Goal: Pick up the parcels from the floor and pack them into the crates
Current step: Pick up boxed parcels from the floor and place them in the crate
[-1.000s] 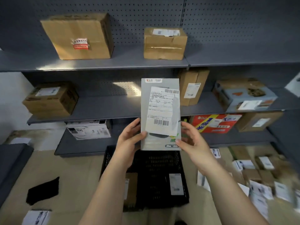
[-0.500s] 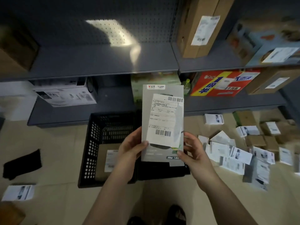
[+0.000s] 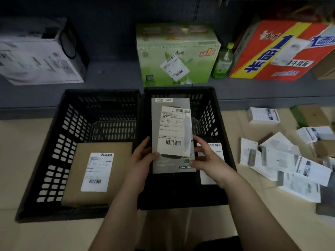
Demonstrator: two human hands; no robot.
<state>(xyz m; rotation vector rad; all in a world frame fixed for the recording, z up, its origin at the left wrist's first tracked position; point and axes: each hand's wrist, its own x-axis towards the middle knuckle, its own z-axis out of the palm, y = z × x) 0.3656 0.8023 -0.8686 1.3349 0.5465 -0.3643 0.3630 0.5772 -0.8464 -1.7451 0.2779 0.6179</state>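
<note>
Above right crate (image 3: 207,115), parcel (image 3: 172,127) now lower

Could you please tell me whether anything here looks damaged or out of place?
The label on the grey box, held over the right crate, looks creased and lifting along its right edge. The parcels on the floor to the right lie in a jumbled heap.

grey parcel (image 3: 173,134) label: print too small to read.
white parcel (image 3: 207,178): lies in the right crate (image 3: 208,113), largely hidden behind the right hand (image 3: 206,158) and the grey parcel.
brown parcel (image 3: 97,171) label: text illegible.
floor parcels (image 3: 290,163): blurred, labels unreadable; the outermost are cut off by the right edge.
red carton (image 3: 279,51): cut off at the right edge.
white box (image 3: 36,58): blurred, cut off at the left edge.
</note>
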